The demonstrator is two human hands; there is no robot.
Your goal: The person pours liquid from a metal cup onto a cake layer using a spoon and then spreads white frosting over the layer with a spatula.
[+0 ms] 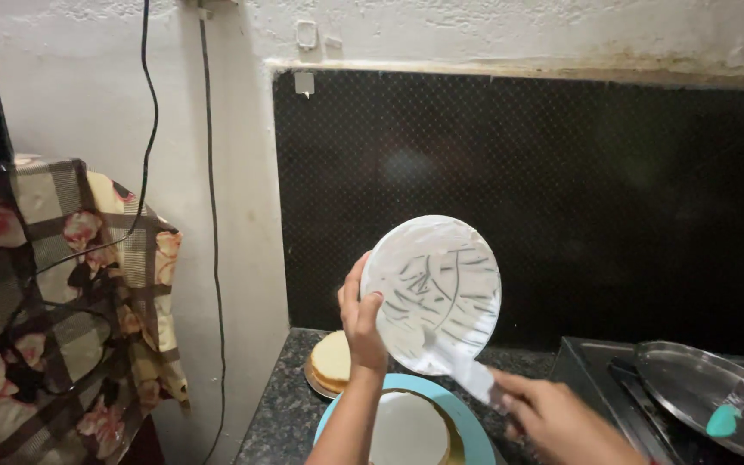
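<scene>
My left hand [361, 320] holds a white cream-smeared plate [433, 293] tilted up on edge, gripping its left rim. My right hand [553, 415] grips a flat spatula [462, 366] whose cream-coated blade rests against the plate's lower face. Below the plate sits a round cake with white cream on top [408, 428] on a light blue turntable [467, 422]. A second plain cake layer [333, 360] lies on a small board on the dark counter, just left of my wrist.
A dark speckled counter [282, 413] meets a black backsplash [561, 198]. A steel plate [708, 392] with a teal object [722, 421] rests on a stove at right. A floral checked cloth [62, 293] hangs at left, with black cables [213, 215] down the wall.
</scene>
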